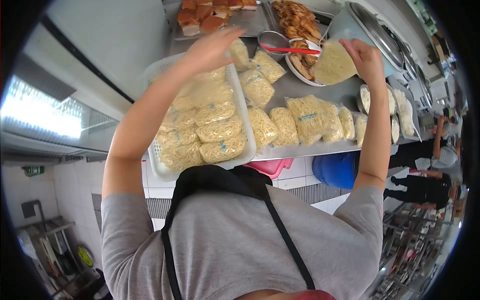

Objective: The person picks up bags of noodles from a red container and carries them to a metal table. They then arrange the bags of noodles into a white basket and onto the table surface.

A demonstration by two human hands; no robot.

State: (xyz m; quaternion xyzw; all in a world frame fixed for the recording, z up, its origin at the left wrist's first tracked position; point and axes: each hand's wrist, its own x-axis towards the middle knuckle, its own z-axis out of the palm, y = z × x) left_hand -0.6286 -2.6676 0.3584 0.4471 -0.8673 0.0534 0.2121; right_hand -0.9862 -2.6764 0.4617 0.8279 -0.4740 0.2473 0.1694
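Blurred by motion, my left hand [212, 49] is over the far end of a white plastic basket [247, 125] that holds several bags of noodles [215, 129]. Its fingers stretch out to the right. My right hand [364, 56] is closed on the top of a bag of noodles [334, 64], which hangs over the right side of a white bowl of cooked meat [302, 67]. A red-handled utensil [295, 50] lies across a metal bowl [272, 41] and the white bowl. More bagged noodles [307, 117] stand in a row along the counter's near edge.
Trays of pork pieces [212, 22] and browned meat [295, 20] lie at the back. A large lidded pot [372, 32] stands back right, with bowls of white food [367, 97] near my right forearm. A blue bin [332, 170] is below the counter [280, 150]. Two people [425, 190] are far right.
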